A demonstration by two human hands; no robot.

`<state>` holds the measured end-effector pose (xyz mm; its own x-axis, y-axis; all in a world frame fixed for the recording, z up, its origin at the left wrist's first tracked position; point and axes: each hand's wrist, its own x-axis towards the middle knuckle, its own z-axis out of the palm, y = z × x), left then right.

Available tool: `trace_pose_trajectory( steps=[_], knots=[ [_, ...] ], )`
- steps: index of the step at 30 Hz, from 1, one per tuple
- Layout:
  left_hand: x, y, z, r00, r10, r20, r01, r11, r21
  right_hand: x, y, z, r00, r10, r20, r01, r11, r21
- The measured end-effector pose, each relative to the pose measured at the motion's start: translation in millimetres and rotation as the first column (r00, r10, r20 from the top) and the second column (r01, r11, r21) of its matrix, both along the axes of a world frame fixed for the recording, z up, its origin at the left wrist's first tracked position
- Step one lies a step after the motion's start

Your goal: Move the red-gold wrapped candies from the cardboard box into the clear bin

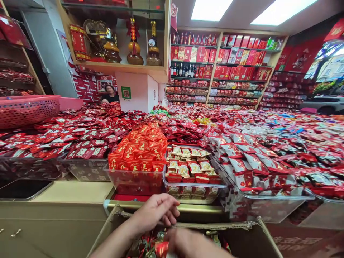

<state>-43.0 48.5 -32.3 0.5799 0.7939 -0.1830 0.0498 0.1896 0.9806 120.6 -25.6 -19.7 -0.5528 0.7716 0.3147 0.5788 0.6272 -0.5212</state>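
My left hand (158, 212) is over the back edge of an open cardboard box (239, 242). Its fingers are loosely curled and slightly apart, and I see nothing in them. My right hand (185, 242) is low inside the box, blurred by motion, with its fingertips hidden. Beside it are shiny red and gold wrapped candies (161, 248) in the box; whether it grips any cannot be made out. Just beyond the hands stands a clear bin of cream and red wrapped candies (188, 168). To its left a bin is heaped with orange-red packets (142, 150).
More clear bins of red packets (88, 147) and white-and-red packets (252, 161) spread across the counter. A pink basket (29, 109) is at left. Behind are shelves (193, 64) with bottles and boxes. A person (110, 95) is at the back. A dark tray (24, 188) lies on the cabinet top.
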Motion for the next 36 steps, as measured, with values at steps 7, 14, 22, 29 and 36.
trace_pose_trajectory(
  steps=[7, 14, 22, 29, 36],
  knots=[
    [1, -2, 5.5, 0.992, -0.102, 0.073, 0.101, 0.995, 0.010, 16, 37, 1.2, 0.952, -0.129, -0.277, 0.139, 0.990, 0.015],
    [4, -3, 7.3, 0.993, -0.118, -0.016, 0.118, 0.993, 0.009, 13, 40, -20.3, 0.745, -0.154, -0.649, 0.099, 0.988, -0.120],
    [6, -4, 9.0, 0.989, -0.128, -0.077, 0.129, 0.991, 0.017, 15, 37, -21.1, 0.831, -0.206, -0.517, 0.299, 0.949, 0.102],
    [5, -5, 8.7, 0.988, -0.143, -0.054, 0.146, 0.987, 0.072, 17, 31, -17.2, 0.992, -0.126, -0.013, 0.111, 0.813, 0.571],
    [-1, -7, 6.3, 0.988, -0.144, 0.062, 0.142, 0.989, 0.036, 27, 35, 6.4, 0.986, -0.089, -0.143, 0.158, 0.779, 0.607]
  ],
)
